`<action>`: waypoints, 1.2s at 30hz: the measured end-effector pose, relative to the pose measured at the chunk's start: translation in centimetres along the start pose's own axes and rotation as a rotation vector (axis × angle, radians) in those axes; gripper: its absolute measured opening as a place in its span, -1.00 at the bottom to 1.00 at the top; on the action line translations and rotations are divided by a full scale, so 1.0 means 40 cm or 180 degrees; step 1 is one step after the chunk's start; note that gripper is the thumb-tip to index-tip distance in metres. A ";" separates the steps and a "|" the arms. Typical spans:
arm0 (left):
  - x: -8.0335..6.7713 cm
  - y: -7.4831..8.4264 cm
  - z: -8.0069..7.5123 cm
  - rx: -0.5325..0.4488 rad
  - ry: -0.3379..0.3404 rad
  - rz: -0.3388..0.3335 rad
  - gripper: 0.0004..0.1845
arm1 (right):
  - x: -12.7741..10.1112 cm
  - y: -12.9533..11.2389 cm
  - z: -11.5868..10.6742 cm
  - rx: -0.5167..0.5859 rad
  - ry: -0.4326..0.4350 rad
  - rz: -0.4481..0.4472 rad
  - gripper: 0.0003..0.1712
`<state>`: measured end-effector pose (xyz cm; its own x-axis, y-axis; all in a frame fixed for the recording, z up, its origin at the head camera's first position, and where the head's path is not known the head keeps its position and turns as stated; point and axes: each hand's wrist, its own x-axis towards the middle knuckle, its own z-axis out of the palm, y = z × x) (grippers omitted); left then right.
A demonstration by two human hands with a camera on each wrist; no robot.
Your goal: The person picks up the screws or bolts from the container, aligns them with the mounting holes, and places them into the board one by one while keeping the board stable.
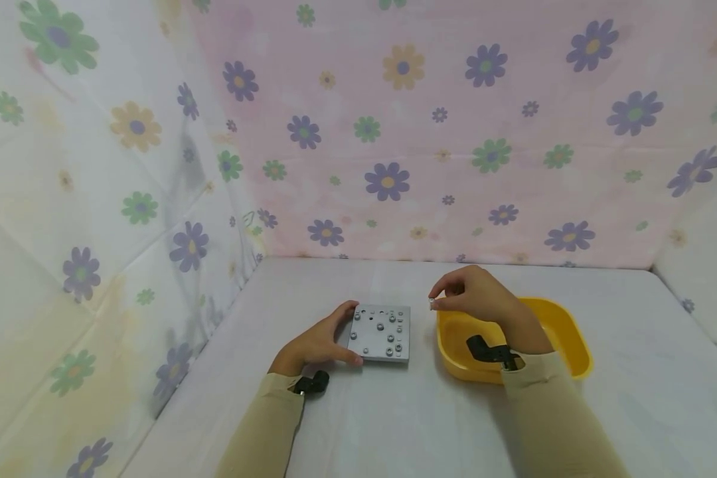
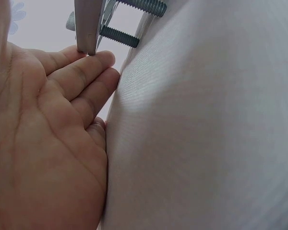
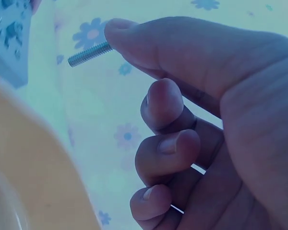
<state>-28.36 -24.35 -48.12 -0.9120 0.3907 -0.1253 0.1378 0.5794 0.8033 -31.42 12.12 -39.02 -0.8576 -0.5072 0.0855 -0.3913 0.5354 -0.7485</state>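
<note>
My left hand grips a square silver metal plate by its left side, thumb at the near corner and fingers at the far one. Several socket-head bolts and some holes dot its top. Threaded bolt shanks stick out beneath the plate in the left wrist view, where fingertips touch its edge. To the plate's right, my right hand pinches a small threaded screw between thumb and index finger, above the far-left rim of a yellow bin. The fingers hide the screw's head; its other fingers are curled.
The bin stands on the white-covered table, right of the plate, partly hidden by my right forearm; its contents cannot be made out. A flowered cloth hangs behind the table, and another flowered sheet runs along the left.
</note>
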 end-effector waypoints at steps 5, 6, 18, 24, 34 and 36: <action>0.002 -0.009 -0.004 -0.0049 -0.0050 0.0129 0.22 | 0.005 -0.033 0.012 -0.0045 0.0086 -0.0061 -0.85; 0.003 -0.009 -0.004 -0.0061 -0.0061 0.0153 0.20 | 0.006 -0.039 0.015 -0.0052 0.0109 -0.0055 -0.85; 0.003 -0.006 -0.004 -0.0053 -0.0071 0.0062 0.30 | 0.027 -0.074 0.054 0.0112 0.0332 0.0018 -0.84; 0.005 -0.007 -0.003 -0.0049 -0.0075 0.0052 0.30 | 0.041 -0.097 0.089 0.0262 0.0518 -0.0016 -0.85; 0.002 -0.001 -0.006 -0.0008 -0.0064 0.0074 0.25 | 0.068 -0.133 0.176 0.0423 0.0709 0.0006 -0.82; 0.002 -0.002 -0.006 -0.0011 -0.0055 0.0100 0.26 | 0.074 -0.134 0.197 0.0404 0.0718 0.0061 -0.81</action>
<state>-28.55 -24.54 -48.06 -0.9003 0.4210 -0.1101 0.1649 0.5643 0.8089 -29.24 2.44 -39.95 -0.9227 -0.3268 0.2044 -0.3415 0.4472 -0.8267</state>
